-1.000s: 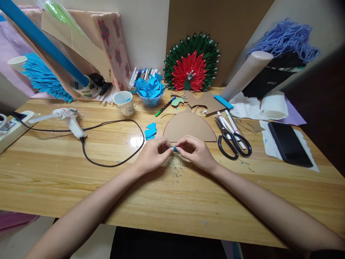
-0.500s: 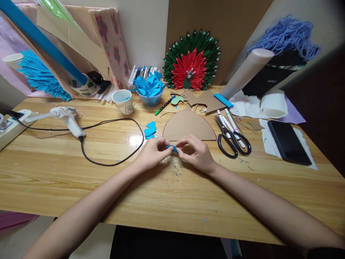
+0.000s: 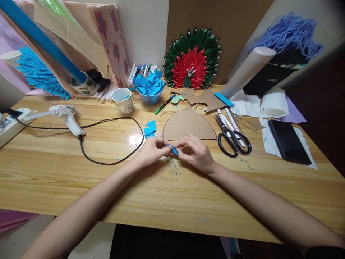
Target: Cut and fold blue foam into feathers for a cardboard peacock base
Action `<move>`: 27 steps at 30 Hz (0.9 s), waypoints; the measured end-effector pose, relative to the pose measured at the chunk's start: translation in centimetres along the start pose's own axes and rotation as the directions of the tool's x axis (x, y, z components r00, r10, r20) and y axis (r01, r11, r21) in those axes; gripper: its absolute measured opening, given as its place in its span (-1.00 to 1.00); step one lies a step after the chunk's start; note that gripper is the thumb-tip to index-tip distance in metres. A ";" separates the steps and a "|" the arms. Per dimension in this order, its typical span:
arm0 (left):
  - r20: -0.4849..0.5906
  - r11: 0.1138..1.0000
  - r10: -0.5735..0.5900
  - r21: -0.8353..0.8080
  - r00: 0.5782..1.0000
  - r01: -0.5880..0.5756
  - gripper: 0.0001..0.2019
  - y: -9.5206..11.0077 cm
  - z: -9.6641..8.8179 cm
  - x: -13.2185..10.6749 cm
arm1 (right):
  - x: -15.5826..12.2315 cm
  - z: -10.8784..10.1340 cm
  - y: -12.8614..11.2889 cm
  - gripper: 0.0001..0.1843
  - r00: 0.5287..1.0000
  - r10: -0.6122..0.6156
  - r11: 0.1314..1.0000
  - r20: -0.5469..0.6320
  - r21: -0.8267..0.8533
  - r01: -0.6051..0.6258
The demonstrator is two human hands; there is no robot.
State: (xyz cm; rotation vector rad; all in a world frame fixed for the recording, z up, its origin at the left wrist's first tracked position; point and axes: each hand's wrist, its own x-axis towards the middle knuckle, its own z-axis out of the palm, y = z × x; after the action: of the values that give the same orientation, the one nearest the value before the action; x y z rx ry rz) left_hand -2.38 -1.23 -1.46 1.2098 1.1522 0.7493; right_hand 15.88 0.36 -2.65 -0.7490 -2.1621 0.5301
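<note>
Wooden tabletop (image 3: 172, 187), pale and streaked with grain, fills the view, with craft clutter along its far edge. Near the middle, the left hand (image 3: 153, 151) and the right hand (image 3: 195, 153) meet fingertip to fingertip, both pinching a small blue paper piece (image 3: 174, 149) held just above the wood; the other fingers are curled in. At twelve o'clock from the hands, just beside them, lies a cardboard semicircle (image 3: 188, 126), flat edge toward the person. A little stack of folded blue petals (image 3: 150, 128) sits at eleven o'clock. Black-handled scissors (image 3: 233, 138) lie at two o'clock, near the semicircle's right corner, blades over white markers (image 3: 229, 117). Further out at three o'clock a dark phone (image 3: 288, 142) rests on white paper. At ten o'clock a white glue gun (image 3: 66, 117) lies with its black cord looping toward the hands. A paper cup (image 3: 124, 100) and a bowl of blue cuttings (image 3: 149, 90) stand at eleven o'clock, and a green-and-red peacock rosette (image 3: 192, 61) leans against the brown board at twelve.
</note>
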 end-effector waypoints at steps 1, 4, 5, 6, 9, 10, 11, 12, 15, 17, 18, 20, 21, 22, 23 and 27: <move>0.008 1.000 -0.016 -0.019 1.000 0.016 -0.88 0.1 -0.1 0.0 | 0.0 0.0 0.0 -0.95 1.000 -0.010 1.000 0.002 -0.005 0.010; 0.018 0.999 -0.037 -0.039 0.999 0.038 -0.91 0.1 -0.1 0.1 | -0.1 0.0 0.0 -0.95 1.000 -0.020 1.000 0.012 -0.012 0.020; 0.017 0.998 -0.040 -0.041 0.999 0.041 -0.91 0.2 -0.1 0.2 | -0.1 0.0 0.0 -0.94 1.000 -0.019 1.000 0.015 -0.013 0.019; 0.013 0.998 -0.045 -0.043 0.999 0.045 -0.92 0.2 -0.1 0.2 | -0.1 0.0 0.0 -0.93 1.000 -0.017 1.000 0.017 -0.014 0.017; -0.002 0.996 -0.069 -0.064 0.998 0.069 -0.92 0.2 -0.1 0.3 | -0.1 0.0 -0.1 -0.92 1.000 -0.011 1.000 0.017 -0.015 0.011; -0.005 0.995 -0.074 -0.070 0.997 0.073 -0.91 0.3 0.0 0.2 | -0.1 0.0 -0.1 -0.92 1.000 -0.012 1.000 0.017 -0.016 0.012; -0.006 0.995 -0.073 -0.072 0.997 0.072 -0.90 0.3 0.0 0.2 | -0.1 0.0 -0.1 -0.92 1.000 -0.013 1.000 0.016 -0.018 0.014; -0.007 0.995 -0.067 -0.069 0.998 0.066 -0.90 0.4 -0.1 0.1 | -0.1 0.0 -0.1 -0.92 1.000 -0.015 1.000 0.018 -0.023 0.015; 0.007 0.999 -0.030 -0.037 1.000 0.030 -0.87 0.5 -0.1 -0.1 | -0.1 -0.1 -0.2 -0.92 1.000 -0.012 0.999 0.022 -0.040 0.013; -0.002 0.999 -0.014 -0.035 1.000 0.014 -0.83 0.4 0.0 -0.1 | -0.1 -0.1 -0.3 -0.93 1.000 -0.005 0.999 0.018 -0.034 0.005; -0.015 0.999 -0.012 -0.046 1.000 0.011 -0.82 0.4 0.1 -0.1 | -0.1 -0.1 -0.3 -0.94 1.000 0.004 1.000 0.016 -0.021 -0.003; -0.050 0.997 -0.019 -0.071 0.999 0.016 -0.82 0.3 0.3 -0.1 | -0.1 -0.1 -0.3 -0.98 0.998 0.061 0.997 0.012 0.042 -0.061; -0.068 0.997 -0.022 -0.079 0.997 0.016 -0.83 0.2 0.3 0.0 | -0.1 -0.1 -0.2 -0.98 0.993 0.119 0.988 0.010 0.098 -0.120; -0.086 0.996 -0.017 -0.084 0.996 0.010 -0.83 0.1 0.4 0.0 | -0.2 0.0 -0.2 -0.96 0.981 0.194 0.966 0.016 0.170 -0.194; -0.106 0.997 -0.002 -0.083 0.994 -0.007 -0.83 0.0 0.5 0.0 | -0.2 0.0 -0.1 -0.93 0.962 0.272 0.929 0.037 0.249 -0.272; -0.179 0.992 0.128 0.002 0.976 -0.130 -0.82 -0.1 0.7 -0.2 | -0.1 0.3 0.5 -0.84 0.881 0.426 0.761 0.205 0.445 -0.472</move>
State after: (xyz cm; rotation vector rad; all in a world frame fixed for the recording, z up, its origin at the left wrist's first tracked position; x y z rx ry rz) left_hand -1.81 -1.64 -1.51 1.2371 1.2225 0.9771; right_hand 15.82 0.60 -3.17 -0.9686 -1.7936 1.3301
